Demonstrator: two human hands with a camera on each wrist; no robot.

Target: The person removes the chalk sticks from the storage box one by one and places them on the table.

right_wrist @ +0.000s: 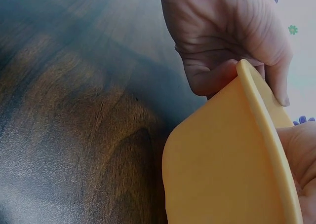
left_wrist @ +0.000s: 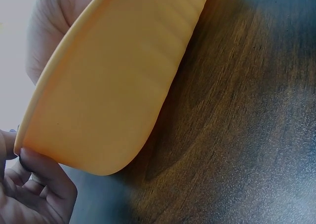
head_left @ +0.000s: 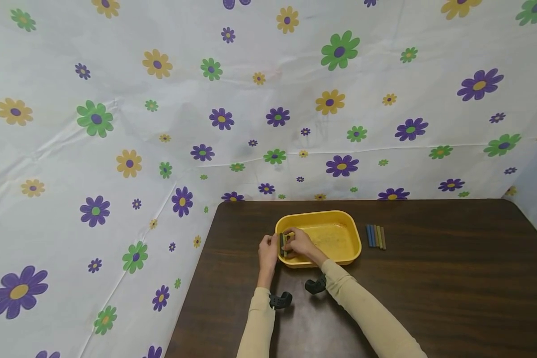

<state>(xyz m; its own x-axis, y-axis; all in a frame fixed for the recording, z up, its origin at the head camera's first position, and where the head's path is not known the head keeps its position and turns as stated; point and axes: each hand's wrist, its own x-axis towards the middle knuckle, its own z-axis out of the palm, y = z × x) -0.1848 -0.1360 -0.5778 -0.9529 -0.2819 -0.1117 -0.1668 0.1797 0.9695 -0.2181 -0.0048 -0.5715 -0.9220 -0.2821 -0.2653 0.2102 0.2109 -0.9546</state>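
My left hand (head_left: 267,251) pinches the rim at the left end of a yellow plastic tub (head_left: 335,253). In the left wrist view its fingers (left_wrist: 52,184) are curled at the tub's corner. Over the left part of the tub, my right hand (head_left: 301,242) reaches in from the front, its fingers curled round a few short chalk-like sticks (head_left: 282,243), dark and yellowish-green, standing side by side along the left wall. The tub wall hides the sticks from both wrist views. At the right wrist view's edge, part of the right hand (right_wrist: 301,160) shows behind the rim.
A row of several coloured sticks (head_left: 376,236), blue, brown and yellowish, lies on the dark wood table (head_left: 447,268) to the right of the tub. A white sheet with flowers (head_left: 340,166) hangs behind the table and along its left side.
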